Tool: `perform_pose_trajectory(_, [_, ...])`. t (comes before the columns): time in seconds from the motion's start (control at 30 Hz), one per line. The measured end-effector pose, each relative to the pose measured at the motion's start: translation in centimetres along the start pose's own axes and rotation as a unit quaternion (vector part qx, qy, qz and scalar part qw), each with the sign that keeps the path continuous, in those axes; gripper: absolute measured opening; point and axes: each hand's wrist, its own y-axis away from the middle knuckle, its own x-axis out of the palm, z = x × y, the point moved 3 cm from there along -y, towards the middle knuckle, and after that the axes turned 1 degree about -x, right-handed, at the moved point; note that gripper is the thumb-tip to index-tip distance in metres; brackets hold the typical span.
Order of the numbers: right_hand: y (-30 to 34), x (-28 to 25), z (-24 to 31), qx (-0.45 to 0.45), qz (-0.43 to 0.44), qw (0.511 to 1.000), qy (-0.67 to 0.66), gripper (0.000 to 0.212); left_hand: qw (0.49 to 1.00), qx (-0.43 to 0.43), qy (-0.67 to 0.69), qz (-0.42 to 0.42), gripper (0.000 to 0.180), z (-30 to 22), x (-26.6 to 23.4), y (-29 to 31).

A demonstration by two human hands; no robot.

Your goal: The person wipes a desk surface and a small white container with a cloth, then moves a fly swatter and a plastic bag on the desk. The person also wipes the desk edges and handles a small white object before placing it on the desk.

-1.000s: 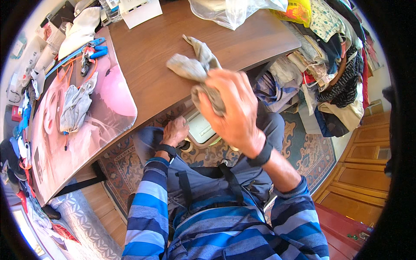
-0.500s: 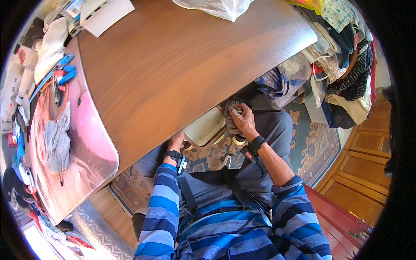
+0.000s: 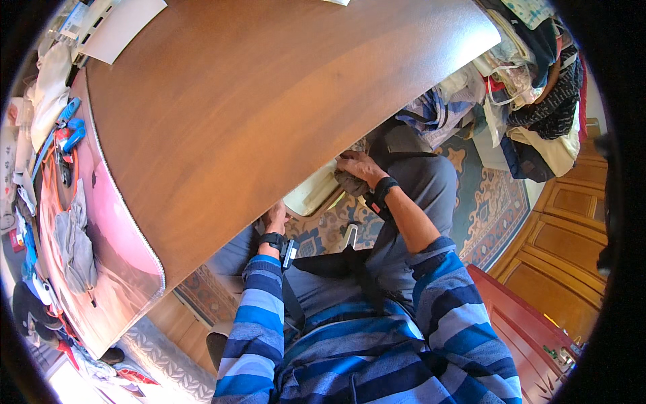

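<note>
Just under the table's near edge sits a shallow cream-white tray (image 3: 311, 195) with a brownish rim, its far part hidden by the tabletop. My right hand (image 3: 363, 168) is closed on a crumpled grey-brown rag (image 3: 350, 183) at the tray's right side. Beside the tray's left end is my left hand (image 3: 274, 219). The tabletop edge covers its fingertips, so whether it grips the rim does not show.
The brown table (image 3: 256, 101) spreads above my lap. On its left lie a pink mat (image 3: 124, 229), a grey glove (image 3: 75, 246) and blue-handled tools (image 3: 73, 131). Folded clothes (image 3: 538, 87) are piled at the right. Below is a patterned rug (image 3: 481, 202); a red stool (image 3: 518, 323) stands lower right.
My right hand has moved left and farther in over the tray with the rag, its fingertips now near the table edge. Less of the tray shows. The whole view has shifted slightly.
</note>
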Motion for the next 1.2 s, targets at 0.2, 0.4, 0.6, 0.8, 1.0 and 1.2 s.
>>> perform_pose_trajectory(0.2, [2.4, 0.4, 2.7, 0.103, -0.048, 0.969, -0.218, 0.053, 0.999, -0.03, -0.001, -0.042, 0.089, 1.4, -0.2, -1.5])
perform_pose_trajectory(0.4, [7.1, -2.2, 8.2, 0.164, -0.053, 0.973, -0.152, 0.072, 0.989, 0.051, -0.093, -0.099, 0.079, 0.7, -2.1, 0.1])
perform_pose_trajectory(0.6, [12.5, -5.3, 12.6, 0.166, -0.082, 0.975, -0.12, 0.077, 0.95, 0.184, -0.219, -0.123, 0.075, -2.6, -3.5, 9.4])
perform_pose_trajectory(0.8, [17.2, -6.4, 17.2, 0.147, -0.11, 0.969, -0.163, 0.074, 0.909, 0.287, -0.256, -0.164, 0.071, -7.2, -5.1, 18.4])
perform_pose_trajectory(1.0, [21.6, -7.9, 23.1, 0.073, -0.116, 0.955, -0.264, 0.064, 0.863, 0.384, -0.264, -0.193, 0.068, -10.1, -6.6, 23.5])
perform_pose_trajectory(1.2, [24.9, -9.5, 26.8, 0.06, -0.136, 0.946, -0.289, 0.063, 0.826, 0.46, -0.246, -0.212, 0.072, -11.7, -7.3, 27.0])
